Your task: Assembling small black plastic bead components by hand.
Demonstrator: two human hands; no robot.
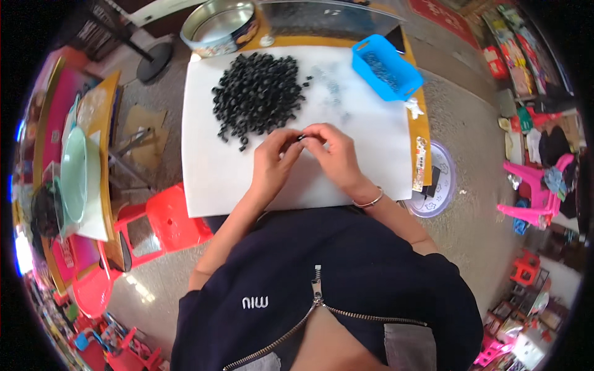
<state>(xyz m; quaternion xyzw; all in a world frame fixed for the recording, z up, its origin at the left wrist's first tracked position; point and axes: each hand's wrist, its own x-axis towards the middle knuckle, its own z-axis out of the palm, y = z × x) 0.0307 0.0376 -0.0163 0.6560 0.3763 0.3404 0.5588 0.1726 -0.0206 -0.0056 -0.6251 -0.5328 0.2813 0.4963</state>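
My left hand [271, 162] and my right hand [339, 159] meet over the near middle of a white board [213, 179]. Their fingertips pinch a small black piece [301, 138] between them; most of it is hidden by the fingers. Just beyond my left hand lies a large heap of small black cylinder-like pieces [257, 93], with a few loose at its edges. To the right of the heap, tiny pale pieces [334, 89] are scattered on the board. A blue plastic basket [367, 75] at the far right holds many small greyish pieces, too small to make out.
A round metal tin [213, 44] stands at the table's far left, beyond the board. A dark phone-like object [395, 39] lies behind the basket. Red plastic stools [176, 216] are at my left, and a round purple-rimmed lid or tray [447, 185] is at the table's right side.
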